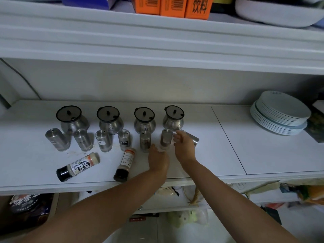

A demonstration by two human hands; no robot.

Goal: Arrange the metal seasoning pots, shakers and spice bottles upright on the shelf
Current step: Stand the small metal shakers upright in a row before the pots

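1. Shelf of white board carries all the seasoning ware, left of its middle.
2. Four metal seasoning pots with black-rimmed lids stand upright in a row at the back, well spaced.
3. Six metal shakers stand upright in a second row just in front of the pots.
4. The sixth shaker, at the right end of that row, stands just below the rightmost pot.
5. The left hand reaches in palm down. Its fingertips are at the base of the sixth shaker and its thumb is beside the fifth. Blur hides the contact, so I cannot tell whether it grips or only touches.
6. The right hand has its fingers curled around one end of a tilted shaker, gripping it. That shaker leans toward the right, just right of the sixth shaker and below the rightmost pot.
7. One spice bottle lies on its side near the front edge, black cap toward the left.
8. A second spice bottle also lies on its side, cap toward the front edge, between the first bottle and the left hand.
9. A stack of pale plates sits at the far right of the shelf, well apart from the pots.
10. Orange boxes stand on the shelf above.
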